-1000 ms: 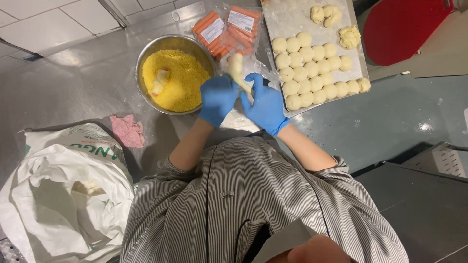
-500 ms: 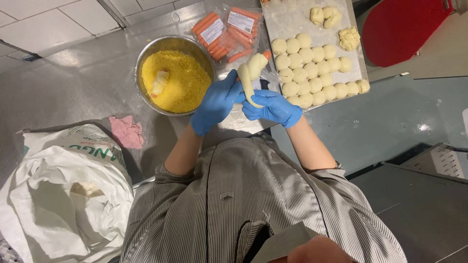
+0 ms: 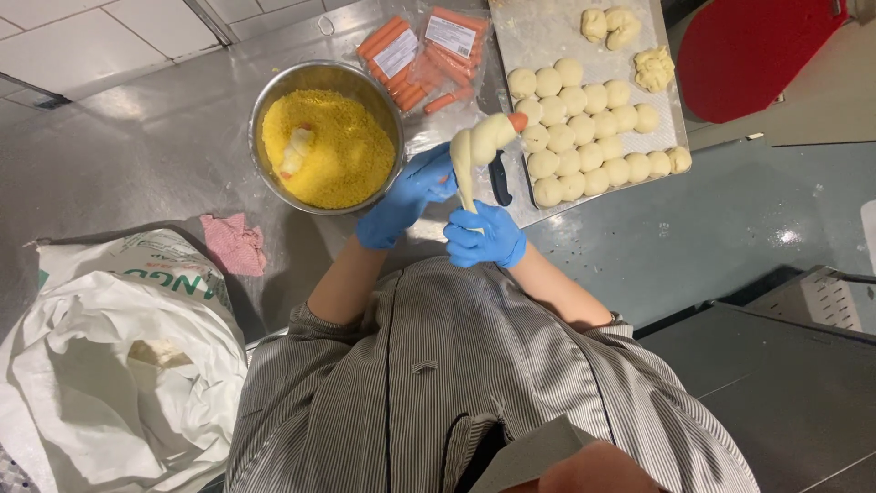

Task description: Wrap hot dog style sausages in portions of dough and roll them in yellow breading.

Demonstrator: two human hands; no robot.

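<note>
- Head view, places given from the metal bowl [image 3: 327,75]: the bowl stands on the steel surface [image 3: 137,137], filled with yellow crumbs [image 3: 338,151]; one pale coated piece [image 3: 297,151] lies in the crumbs on the left side.
- Left hand [image 3: 408,194], in a blue glove, is just right of the bowl's rim, fingers closed around the lower part of the dough-wrapped sausage [image 3: 482,141].
- Right hand [image 3: 484,236], also in a blue glove, is further right and nearer the body, clenched on the thin dough tail hanging from the sausage.
- The sausage is held in the air, tilted, to the right of the bowl; its orange tip shows at the upper right end.
- Beyond the bowl, up and to the right, lie two clear packs of sausages [image 3: 422,50].
- Well right of the bowl, a tray [image 3: 547,27] carries rows of dough balls [image 3: 584,128] and three shaped dough pieces [image 3: 630,41].
- A dark-handled tool [image 3: 499,178] lies at the tray's near-left edge; its kind cannot be told.
- Left of and below the bowl: a pink cloth [image 3: 234,243], then a white sack [image 3: 109,356].
</note>
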